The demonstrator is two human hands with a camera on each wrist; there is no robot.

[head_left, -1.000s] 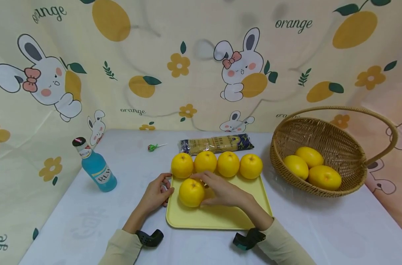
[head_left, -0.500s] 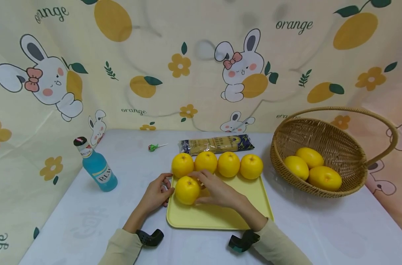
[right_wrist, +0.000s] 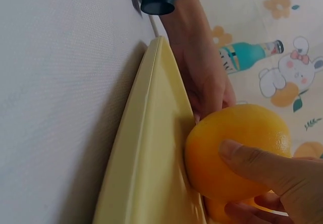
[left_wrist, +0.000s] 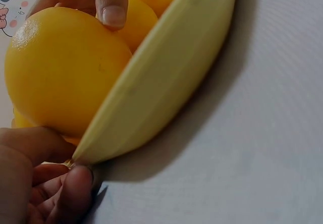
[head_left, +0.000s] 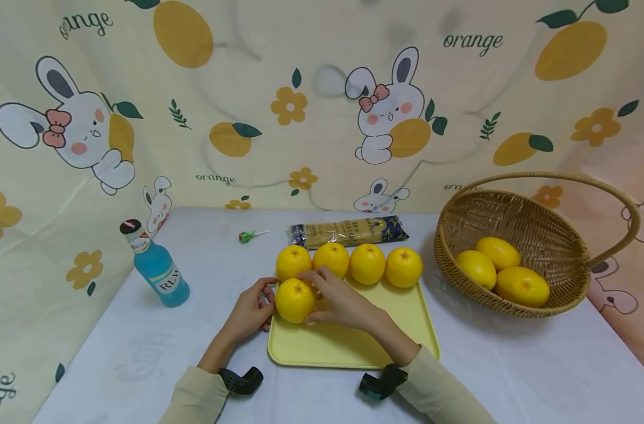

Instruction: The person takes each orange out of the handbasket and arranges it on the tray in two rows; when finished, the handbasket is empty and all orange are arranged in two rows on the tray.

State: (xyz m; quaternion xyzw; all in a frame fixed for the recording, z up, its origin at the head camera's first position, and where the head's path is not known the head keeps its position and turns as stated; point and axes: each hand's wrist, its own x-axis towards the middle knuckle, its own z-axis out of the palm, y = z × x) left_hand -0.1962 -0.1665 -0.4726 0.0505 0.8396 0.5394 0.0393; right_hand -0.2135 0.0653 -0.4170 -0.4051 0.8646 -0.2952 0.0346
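Observation:
My right hand (head_left: 345,301) grips a round yellow orange (head_left: 294,301) at the left side of the yellow tray (head_left: 353,348). In the right wrist view its thumb (right_wrist: 257,166) lies across the orange, whose underside meets the tray or sits very close to it. My left hand (head_left: 249,310) pinches the tray's left rim between thumb and fingers, as the left wrist view shows, right beside that orange. Behind, a row of several more oranges (head_left: 367,264) lines the tray's far edge; the held orange stands in front of the leftmost one.
A wicker basket (head_left: 571,259) with three yellow oval fruits (head_left: 522,287) stands at the right. A blue bottle (head_left: 161,274) is at the left. Behind the tray lie a lollipop (head_left: 245,237) and a long plastic-wrapped packet (head_left: 348,231).
My right hand has carried the orange leftward and a little away from me, up to the tray's left side near my left hand. The left hand has stayed on the rim.

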